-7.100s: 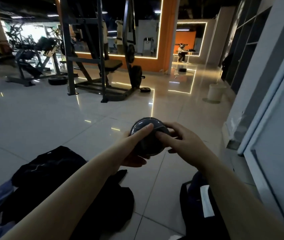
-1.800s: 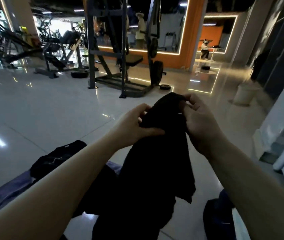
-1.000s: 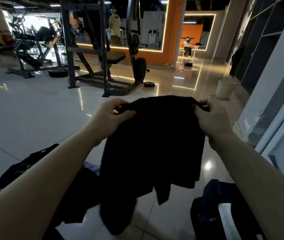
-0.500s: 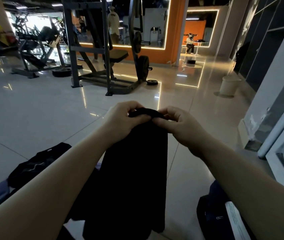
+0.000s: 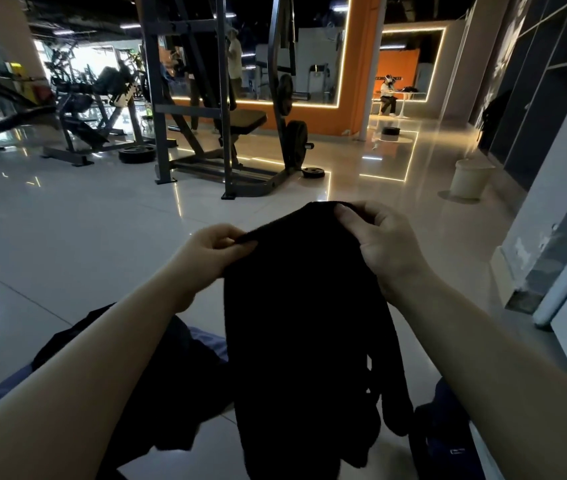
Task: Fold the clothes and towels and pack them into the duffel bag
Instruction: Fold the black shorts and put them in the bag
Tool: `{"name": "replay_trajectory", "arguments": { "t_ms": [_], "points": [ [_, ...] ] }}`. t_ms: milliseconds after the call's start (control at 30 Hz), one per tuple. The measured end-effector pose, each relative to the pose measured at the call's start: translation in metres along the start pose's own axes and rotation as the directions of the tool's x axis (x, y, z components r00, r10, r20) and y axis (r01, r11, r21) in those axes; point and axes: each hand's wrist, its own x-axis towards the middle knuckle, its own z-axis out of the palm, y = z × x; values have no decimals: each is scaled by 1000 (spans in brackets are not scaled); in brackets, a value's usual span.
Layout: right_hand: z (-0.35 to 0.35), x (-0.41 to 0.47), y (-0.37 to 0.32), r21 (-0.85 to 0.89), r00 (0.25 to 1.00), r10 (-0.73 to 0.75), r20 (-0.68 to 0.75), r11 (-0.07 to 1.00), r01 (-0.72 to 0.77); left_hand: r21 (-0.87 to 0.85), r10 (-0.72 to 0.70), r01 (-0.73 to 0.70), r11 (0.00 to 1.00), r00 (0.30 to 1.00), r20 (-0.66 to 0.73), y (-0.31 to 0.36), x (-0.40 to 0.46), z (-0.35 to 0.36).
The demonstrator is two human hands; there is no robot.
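Holding a black garment (image 5: 303, 323) up in the air, both hands pinch its top edge so the cloth hangs free and flat, which I judge is a way to find its shape before folding. In the head view, the left hand (image 5: 213, 254) has fingers curled and thumb pressed on the edge at the garment's upper left corner; the right hand (image 5: 379, 244) grips the upper right, thumb on the near face and fingers wrapped behind. The edge runs taut between the two grips, sloping up toward the right hand. Below the fingers the cloth drops in front of the forearms, its lower part bunched and uneven, hiding the floor (image 5: 67, 237) beneath. Other dark clothes (image 5: 157, 393) lie on the floor at lower left, waiting their turn. The bag (image 5: 448, 441) sits at lower right, just beside the hanging hem; whether it is open I cannot tell.
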Motion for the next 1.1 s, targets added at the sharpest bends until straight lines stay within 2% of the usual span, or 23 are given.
{"name": "replay_trajectory", "arguments": {
  "t_ms": [133, 233, 367, 433, 500, 567, 633, 667, 800, 967, 1033, 1100],
  "points": [
    [-4, 0, 5, -266, 988, 9, 153, 963, 33, -130, 93, -122, 984, 974, -208, 7, 2, -9],
    [-8, -1, 7, -461, 966, 46, 255, 884, 79, -113, 171, -215, 970, 934, -313, 18, 0, -3],
    [-9, -2, 6, -437, 952, 77, 297, 897, 64, 19, 280, -296, 955, 880, -385, 23, -1, 3],
    [-9, -1, 4, -388, 957, 76, 279, 921, 40, 142, 322, -290, 946, 870, -372, 25, 0, 2],
    [-8, -1, 0, -290, 963, 70, 260, 957, 9, 188, 286, -244, 951, 925, -249, 26, 2, 5],
    [-4, -3, -4, -215, 965, 62, 257, 977, -6, 142, 155, -148, 979, 987, -36, 27, -1, 15],
    [0, -5, -8, -207, 972, 34, 234, 978, 15, 81, 75, -85, 993, 990, 122, 26, -5, 26],
    [2, -7, -10, -214, 976, 14, 216, 976, 34, 45, 67, -74, 996, 986, 153, 25, -6, 30],
    [3, -10, -13, -247, 981, -36, 193, 965, 84, -57, 75, -68, 996, 989, 129, 21, -5, 36],
    [2, -12, -11, -247, 970, -4, 242, 967, 65, -55, 101, -97, 994, 991, 90, 20, -5, 39],
    [-2, -12, -11, -215, 949, 65, 310, 977, 3, -81, 131, -131, 988, 991, -4, 23, -4, 38],
    [-7, -10, -4, -324, 927, 148, 345, 946, -30, -135, 147, -165, 977, 980, -134, 27, -1, 32]
  ]
}}
